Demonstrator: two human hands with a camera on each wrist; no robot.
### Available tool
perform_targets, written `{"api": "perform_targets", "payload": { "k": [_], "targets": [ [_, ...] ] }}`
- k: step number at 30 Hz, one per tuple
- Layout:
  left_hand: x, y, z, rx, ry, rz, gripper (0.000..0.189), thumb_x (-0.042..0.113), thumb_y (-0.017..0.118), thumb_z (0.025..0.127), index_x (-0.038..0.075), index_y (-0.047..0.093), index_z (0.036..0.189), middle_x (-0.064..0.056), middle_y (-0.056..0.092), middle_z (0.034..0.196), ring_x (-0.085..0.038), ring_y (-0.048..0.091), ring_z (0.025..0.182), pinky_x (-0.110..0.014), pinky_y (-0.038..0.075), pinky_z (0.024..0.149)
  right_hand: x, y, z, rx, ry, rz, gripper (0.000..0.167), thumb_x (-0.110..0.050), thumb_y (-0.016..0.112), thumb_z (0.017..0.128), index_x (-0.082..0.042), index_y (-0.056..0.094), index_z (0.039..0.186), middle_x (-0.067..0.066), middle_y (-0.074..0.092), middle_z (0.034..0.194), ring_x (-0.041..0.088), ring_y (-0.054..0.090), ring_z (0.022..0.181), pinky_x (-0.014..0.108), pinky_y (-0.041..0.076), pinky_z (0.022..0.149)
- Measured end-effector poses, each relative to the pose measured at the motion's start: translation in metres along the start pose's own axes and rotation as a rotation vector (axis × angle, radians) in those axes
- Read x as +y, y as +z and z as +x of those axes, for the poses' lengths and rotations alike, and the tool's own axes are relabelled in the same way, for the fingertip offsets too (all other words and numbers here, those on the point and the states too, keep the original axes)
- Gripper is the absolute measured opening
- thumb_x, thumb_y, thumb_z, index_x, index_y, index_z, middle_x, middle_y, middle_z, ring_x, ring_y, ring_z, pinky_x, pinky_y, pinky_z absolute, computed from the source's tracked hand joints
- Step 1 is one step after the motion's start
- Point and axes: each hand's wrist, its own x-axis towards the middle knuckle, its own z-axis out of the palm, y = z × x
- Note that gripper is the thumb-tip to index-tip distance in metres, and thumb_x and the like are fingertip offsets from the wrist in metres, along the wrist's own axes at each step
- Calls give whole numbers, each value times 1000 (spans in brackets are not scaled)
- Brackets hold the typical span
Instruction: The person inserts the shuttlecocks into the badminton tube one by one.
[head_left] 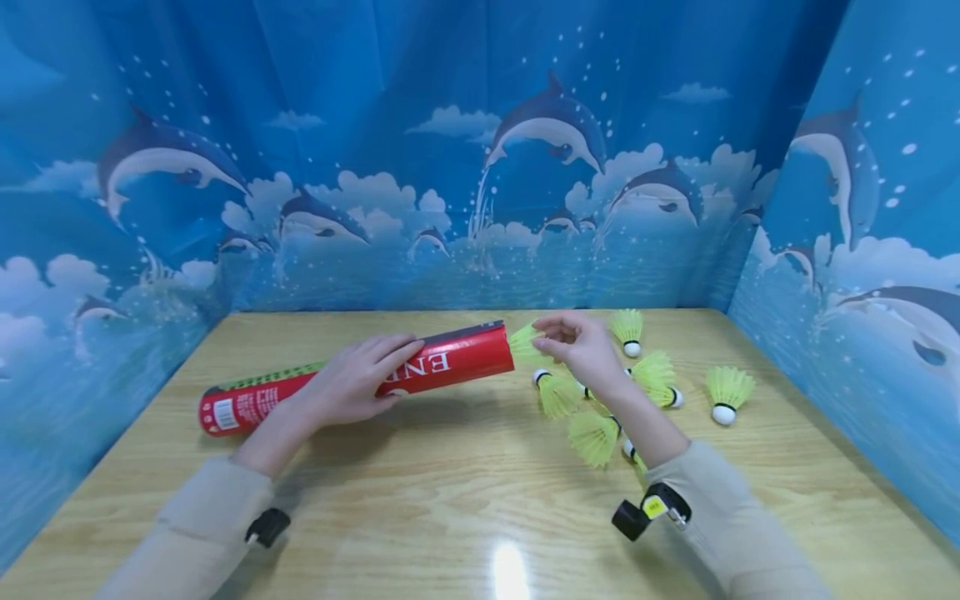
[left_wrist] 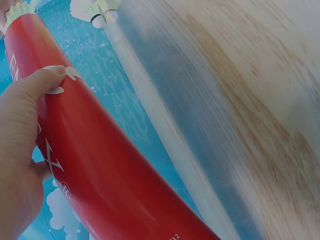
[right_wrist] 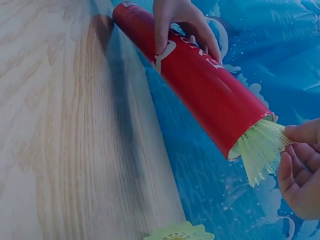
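Note:
My left hand (head_left: 360, 375) grips a red shuttlecock tube (head_left: 457, 360) around its middle, thumb along the near side in the left wrist view. The tube lies slantwise, its right end raised above the table. From that open end the yellow-green skirt of a shuttlecock (right_wrist: 262, 147) sticks out; its cork is hidden inside. My right hand (head_left: 581, 346) pinches the skirt's outer edge between thumb and fingers (right_wrist: 302, 134). Below and beside this hand lie loose shuttlecocks, among them one with its white cork pointing left (head_left: 557, 394).
Several shuttlecocks lie on the right half of the wooden table (head_left: 450, 500), one apart at the far right (head_left: 727, 393) and one near the back edge (head_left: 628, 332). A blue dolphin-print curtain (head_left: 420, 167) stands behind the table and along its sides.

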Motion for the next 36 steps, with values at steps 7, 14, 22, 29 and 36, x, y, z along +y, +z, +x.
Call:
{"api": "perform_targets", "payload": {
  "k": [7, 14, 22, 29, 36],
  "targets": [
    [0, 1, 1, 3, 1, -2, 87, 21, 85, 65, 11, 40, 139, -11, 47, 135, -26, 46, 119, -49, 46, 89, 3, 12, 3, -4, -4, 48, 23, -3, 64, 85, 2, 63, 108, 7, 66, 85, 31, 59, 79, 28, 49, 61],
    [0, 1, 1, 2, 7, 3, 87, 22, 84, 66, 11, 40, 139, -11, 47, 135, -27, 46, 119, -49, 45, 90, 6, 17, 3, -33, 32, 96, 29, -2, 62, 87, 2, 59, 116, 10, 66, 92, 16, 60, 77, 29, 51, 63],
    [2, 0, 0, 4, 12, 4, 86, 22, 84, 66, 11, 40, 139, -11, 46, 136, -27, 46, 120, -50, 45, 90, 6, 22, 2, 30, 29, 8, 14, -8, 64, 87, 1, 65, 98, 9, 67, 84, 19, 60, 76, 32, 53, 64],
    [2, 1, -1, -2, 7, 6, 86, 22, 84, 66, 11, 40, 139, -10, 46, 136, -26, 45, 120, -49, 44, 91, 11, 23, 2, 66, -16, -100, 12, -8, 66, 85, 0, 68, 93, 9, 67, 79, 19, 61, 69, 31, 52, 62],
    [3, 0, -1, 9, -8, 3, 89, 21, 86, 64, 12, 40, 139, -11, 46, 136, -26, 45, 119, -50, 45, 90, 12, 28, 2, 22, -16, -50, 12, -5, 65, 85, 2, 68, 95, 12, 68, 81, 26, 65, 71, 35, 55, 64]
  ]
}}
